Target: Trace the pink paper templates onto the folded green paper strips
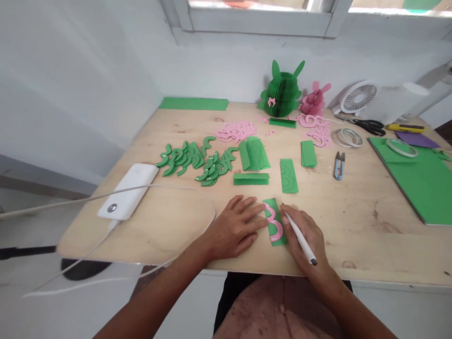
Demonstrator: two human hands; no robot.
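A small green paper strip (272, 206) lies near the table's front edge with a pink curved paper template (274, 223) on top of it. My left hand (236, 228) rests flat on the table, fingers stretched out, with its fingertips touching the left edge of the strip and template. My right hand (306, 235) grips a white pen (300, 238), its tip at the strip's right edge.
Green cut shapes (192, 160), folded green strips (252, 155), pink cut-outs (236, 131), green (282, 92) and pink (314, 100) paper figures, snips (339, 165), tape rolls (348, 137), scissors (369, 126), fan (357, 96), green sheets (420, 181), white power bank (127, 190) with cable.
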